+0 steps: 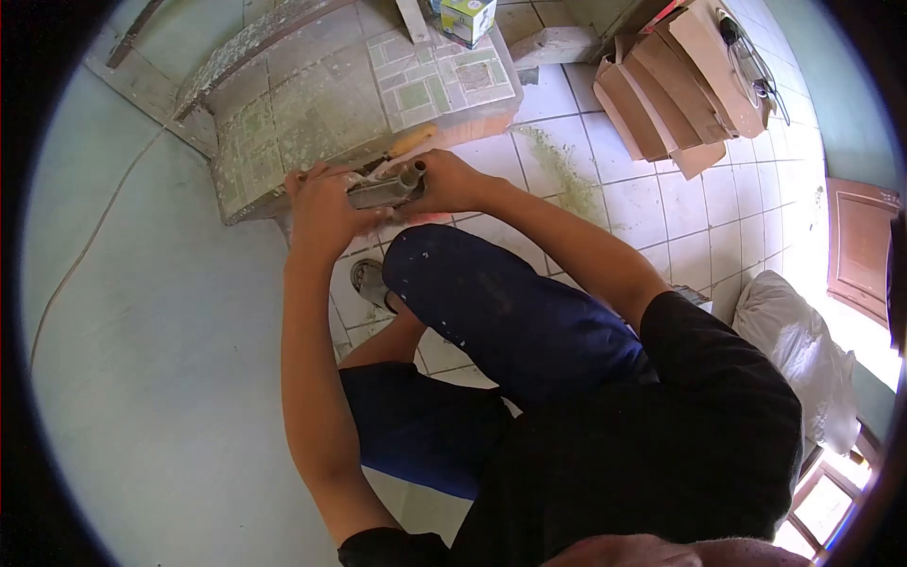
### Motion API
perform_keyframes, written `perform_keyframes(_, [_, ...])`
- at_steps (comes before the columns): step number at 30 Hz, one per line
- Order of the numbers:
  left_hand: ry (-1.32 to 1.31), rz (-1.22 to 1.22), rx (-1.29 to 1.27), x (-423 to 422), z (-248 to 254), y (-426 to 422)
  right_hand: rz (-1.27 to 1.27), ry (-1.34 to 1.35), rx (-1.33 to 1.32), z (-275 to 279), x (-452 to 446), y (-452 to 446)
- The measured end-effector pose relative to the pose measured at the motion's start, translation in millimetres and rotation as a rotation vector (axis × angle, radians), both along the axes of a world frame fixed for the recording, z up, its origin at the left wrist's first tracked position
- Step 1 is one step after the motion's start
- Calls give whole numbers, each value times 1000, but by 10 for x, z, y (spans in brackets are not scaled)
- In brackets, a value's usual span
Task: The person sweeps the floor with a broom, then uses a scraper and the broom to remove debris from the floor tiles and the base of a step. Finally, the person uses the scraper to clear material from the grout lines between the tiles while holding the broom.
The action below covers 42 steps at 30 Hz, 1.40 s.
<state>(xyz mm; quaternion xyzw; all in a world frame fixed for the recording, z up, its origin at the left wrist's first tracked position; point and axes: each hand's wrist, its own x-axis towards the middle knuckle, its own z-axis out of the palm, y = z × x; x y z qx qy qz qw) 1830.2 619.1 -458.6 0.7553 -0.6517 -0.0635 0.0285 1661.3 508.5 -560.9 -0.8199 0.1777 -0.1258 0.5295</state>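
Observation:
A greyish metal tool with a round tube end (383, 192) is held between my two hands, over the front edge of the tiled step (312, 99). My left hand (323, 210) has its fingers bent round the tool's left end. On the other side, my right hand (444, 181) grips the end near the tube, with its fingertips partly hidden. Just beyond the tool, a yellow-orange handle (412, 141) lies at the step's edge. Something reddish shows below the tool, too covered to make out.
A green and white box (467, 21) stands on the step. Folded cardboard (666, 90) leans at the upper right, with dark cables (751, 61) on it. A white sack (794, 350) sits at the right. Greenish dust (564, 175) marks the floor. My knee is close below my hands.

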Motion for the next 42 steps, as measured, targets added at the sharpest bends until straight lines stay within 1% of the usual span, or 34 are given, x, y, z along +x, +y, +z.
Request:
perform_keyframes(1, [21,-41,19,-7,-59,-19,-1,4,3,-40,-78,5])
perform_keyframes(3, [41,-76,40,24,-99,-57,-14,124,-136,-209,-238,35])
perform_keyframes(5, [23,-60,49,78,-71,-91,-57,-16,-334,-543,-584,13])
perform_keyframes(7, [21,-5,49,181,-74,-50,-163,23,-409,-689,-1121,-6])
perform_keyframes(9, [23,46,53,286,-99,21,-272,111,-343,-836,-1731,-96])
perform_keyframes(11, [105,138,78,399,-111,136,-470,242,-228,-979,-2278,-173])
perform_keyframes(12, [107,141,85,475,-135,185,-610,322,-313,-1085,-2486,-225])
perform_keyframes(13, [224,211,135,543,-166,235,-736,473,-399,-1323,-2659,-338])
perform_keyframes(14, [341,282,182,588,-188,274,-813,405,-420,-1344,-2725,-468])
perform_keyframes(15, [342,285,188,602,-170,300,-832,579,-495,-1406,-2737,-659])
perform_keyframes(16, [360,315,236,611,-122,318,-818,629,-510,-1508,-2742,-873])
perform_keyframes(17, [377,345,284,618,-96,342,-815,580,-595,-1632,-2697,-1093])
perform_keyframes(19, [384,387,313,656,-98,421,-716,707,-597,-1703,-2438,-1472])
perform_keyframes(20, [391,426,336,657,-102,458,-708,708,-597,-1798,-2312,-1607])
perform_keyframes(22, [370,457,366,628,-71,514,-679,894,-531,-2046,-2076,-1798])
perform_keyframes(23, [348,475,393,621,-47,529,-598,940,-482,-2247,-2020,-1859])
perform_keyframes(24, [349,481,394,622,-30,549,-519,984,-435,-2435,-1993,-1875])
perform_keyframes(25, [346,486,404,631,-15,581,-521,919,-458,-2451,-1947,-1737])
perform_keyframes(26, [346,491,417,635,-9,613,-519,836,-426,-2449,-1948,-1604])
perform_keyframes(28, [376,492,421,665,9,644,-387,1081,-352,-2355,-1903,-1364])
perform_keyframes(29, [401,490,418,681,20,646,-387,1085,-352,-2297,-1977,-1236])
perform_keyframes(31, [400,484,415,684,76,647,-69,979,-485,-2257,-2232,-995])
perform_keyframes(32, [391,480,407,685,96,637,-74,984,-484,-2251,-2369,-914])
perform_keyframes(34, [421,503,399,697,126,638,3,665,-563,-2366,-2708,-813])
perform_keyframes(35, [452,534,392,703,138,654,-93,498,-463,-2347,-2824,-790])
perform_keyframes(36, [449,536,393,712,141,675,-92,495,-461,-2314,-2811,-853])
perform_keyframes(37, [452,549,384,714,139,699,-243,553,-168,-2231,-2788,-962])
perform_keyframes(39, [458,555,386,694,129,735,-373,596,-173,-1990,-2681,-1142])
perform_keyframes(40, [477,563,394,685,132,745,-349,576,-481,-1903,-2569,-1241])
perform_keyframes(41, [495,573,397,682,138,743,-358,563,-626,-2078,-2528,-1424])
perform_keyframes(42, [493,575,398,679,140,754,-358,561,-624,-2350,-2494,-1543])
